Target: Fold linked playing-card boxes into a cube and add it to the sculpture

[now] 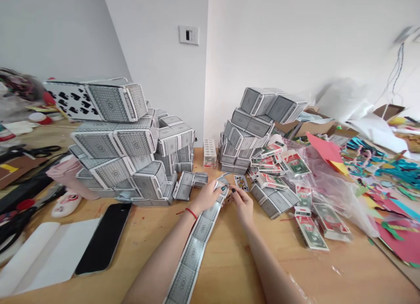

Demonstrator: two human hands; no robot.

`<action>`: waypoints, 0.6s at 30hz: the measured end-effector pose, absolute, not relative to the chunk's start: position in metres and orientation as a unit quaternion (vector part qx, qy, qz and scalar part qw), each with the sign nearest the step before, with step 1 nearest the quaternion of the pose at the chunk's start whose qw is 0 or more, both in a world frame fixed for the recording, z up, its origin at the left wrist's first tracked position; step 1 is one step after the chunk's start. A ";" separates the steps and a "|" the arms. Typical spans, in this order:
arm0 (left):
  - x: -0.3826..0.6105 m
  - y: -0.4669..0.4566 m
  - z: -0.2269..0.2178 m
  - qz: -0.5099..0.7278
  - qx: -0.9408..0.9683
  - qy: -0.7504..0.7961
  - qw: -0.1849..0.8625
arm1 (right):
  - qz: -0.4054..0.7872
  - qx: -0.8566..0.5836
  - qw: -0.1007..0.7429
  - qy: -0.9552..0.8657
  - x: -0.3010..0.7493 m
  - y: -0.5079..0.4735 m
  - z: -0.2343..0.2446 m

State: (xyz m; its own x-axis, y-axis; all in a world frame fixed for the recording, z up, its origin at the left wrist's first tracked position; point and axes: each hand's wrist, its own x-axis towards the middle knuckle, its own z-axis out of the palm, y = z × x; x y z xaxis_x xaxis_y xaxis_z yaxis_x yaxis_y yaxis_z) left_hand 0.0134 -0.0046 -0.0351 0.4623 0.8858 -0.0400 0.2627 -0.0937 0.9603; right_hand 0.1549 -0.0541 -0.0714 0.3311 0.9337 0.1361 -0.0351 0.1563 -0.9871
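Observation:
A long strip of grey-backed playing cards, joined end to end, runs from the bottom edge up to my hands. My left hand wears a red string bracelet and is closed on the strip's far end, thumb on top. Fingers pinched, my right hand meets that end from the right; what lies between its fingertips is mostly hidden. Just beyond my hands a face card lies flat on the table. Small folded card boxes sit to the left of it.
Stacked card blocks rise on the left and right. Red-and-green card packs and plastic wrap lie at right, near coloured paper. A black phone, white paper and scissors are at left.

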 end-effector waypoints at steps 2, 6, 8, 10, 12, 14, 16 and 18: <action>0.015 -0.007 -0.034 0.282 0.670 0.412 0.549 | 0.475 -0.501 0.628 -0.359 0.154 -0.051 -0.070; 0.018 -0.010 -0.034 0.299 0.711 0.439 0.460 | 0.597 -0.443 0.593 -0.310 0.155 -0.049 -0.070; 0.018 -0.011 -0.035 0.303 0.729 0.449 0.419 | 0.603 -0.443 0.591 -0.303 0.157 -0.049 -0.070; 0.019 -0.012 -0.035 0.296 0.738 0.447 0.409 | 0.609 -0.444 0.587 -0.295 0.160 -0.050 -0.071; 0.019 -0.014 -0.035 0.288 0.741 0.446 0.411 | 0.614 -0.447 0.583 -0.288 0.162 -0.051 -0.072; 0.019 -0.015 -0.035 0.285 0.740 0.449 0.411 | 0.616 -0.452 0.579 -0.285 0.164 -0.051 -0.073; 0.019 -0.015 -0.036 0.285 0.741 0.449 0.410 | 0.615 -0.457 0.576 -0.284 0.164 -0.051 -0.073; 0.020 -0.015 -0.037 0.285 0.745 0.447 0.405 | 0.611 -0.461 0.576 -0.285 0.165 -0.050 -0.074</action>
State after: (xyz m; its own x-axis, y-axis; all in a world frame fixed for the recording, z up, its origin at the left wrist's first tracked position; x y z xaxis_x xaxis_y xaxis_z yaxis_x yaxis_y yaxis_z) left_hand 0.0199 -0.0153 -0.0370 0.4375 0.8970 0.0623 0.4361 -0.2723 0.8577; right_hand 0.1645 -0.0505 -0.0738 0.0898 0.9678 -0.2351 -0.4412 -0.1730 -0.8806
